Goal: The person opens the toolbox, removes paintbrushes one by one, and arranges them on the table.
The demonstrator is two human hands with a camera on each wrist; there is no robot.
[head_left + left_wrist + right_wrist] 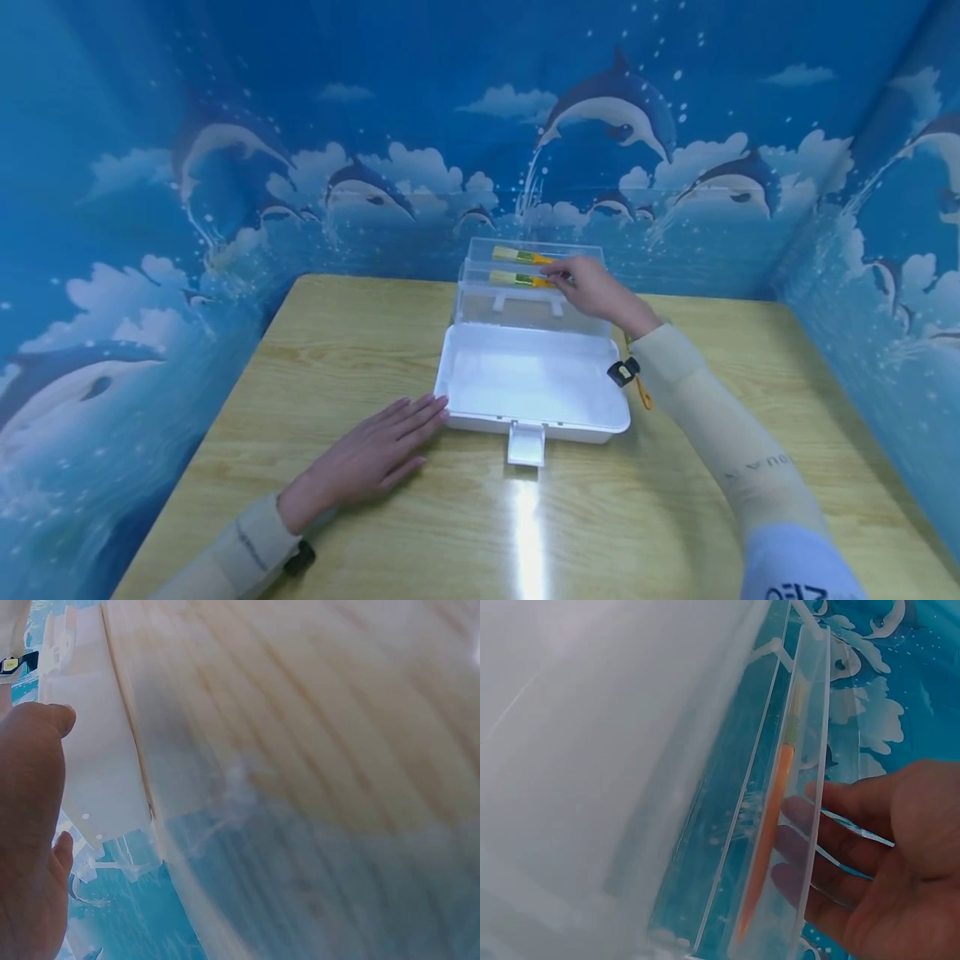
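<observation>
A white box (528, 375) stands open on the table, with a front latch hanging down. Two paintbrushes with pale bristles, an upper one (517, 255) and a lower one (517, 279), lie in the clear trays (536, 243) raised at its back. My right hand (588, 287) reaches over the brush handles. In the right wrist view, its loosely spread fingers (840, 847) show partly through the clear tray wall, their tips close to an orange brush handle (769, 817). My left hand (367, 454) lies flat on the table, fingertips at the box's front left corner.
Beside the box, on the right, an orange handle (644, 393) shows partly behind my forearm. The wooden table (330, 350) meets a blue dolphin-print backdrop (420, 67) at the back. Glare falls on the tabletop in front of the latch.
</observation>
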